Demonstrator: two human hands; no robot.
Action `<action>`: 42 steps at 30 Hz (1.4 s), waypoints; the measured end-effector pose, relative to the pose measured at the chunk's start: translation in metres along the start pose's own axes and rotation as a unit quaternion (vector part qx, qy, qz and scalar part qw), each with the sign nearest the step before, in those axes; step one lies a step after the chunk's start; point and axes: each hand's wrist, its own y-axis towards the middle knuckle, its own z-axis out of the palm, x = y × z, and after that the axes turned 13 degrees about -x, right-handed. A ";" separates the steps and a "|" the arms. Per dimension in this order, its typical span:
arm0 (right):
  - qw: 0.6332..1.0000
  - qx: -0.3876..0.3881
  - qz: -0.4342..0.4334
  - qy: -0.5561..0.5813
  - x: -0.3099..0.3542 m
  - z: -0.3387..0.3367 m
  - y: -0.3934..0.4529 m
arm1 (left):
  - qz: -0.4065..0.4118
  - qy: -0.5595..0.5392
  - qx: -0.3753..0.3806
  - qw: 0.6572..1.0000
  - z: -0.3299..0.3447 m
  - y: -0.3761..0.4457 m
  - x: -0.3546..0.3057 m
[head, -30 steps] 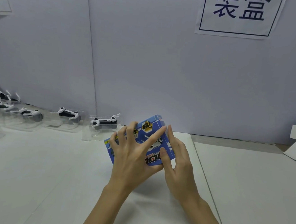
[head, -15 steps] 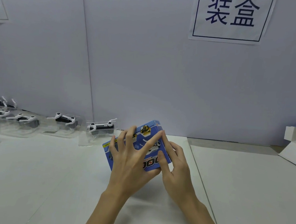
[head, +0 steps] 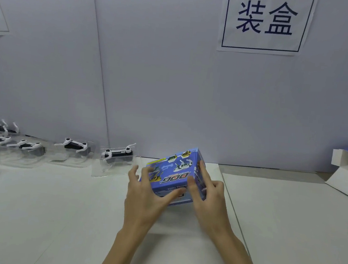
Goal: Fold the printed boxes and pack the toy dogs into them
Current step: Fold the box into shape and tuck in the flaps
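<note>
Both hands clamp blue box [head: 174, 174]: left hand [head: 143, 195] covers near corner, right hand [head: 207, 196] hides right side

Showing blue on the printed box [head: 175, 174] at centre frame, patterned with small toy pictures and white "DOG" lettering; showing black bodies with white legs on the toy dogs [head: 117, 154] at left, in clear wrapping; showing dark blue characters on the white sign [head: 264, 23] at upper right; showing white on the table [head: 55, 205].
</note>
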 end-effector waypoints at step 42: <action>0.969 0.152 0.189 -0.042 -0.009 -0.058 0.041 | -0.229 -0.390 0.173 0.875 0.014 0.012 0.037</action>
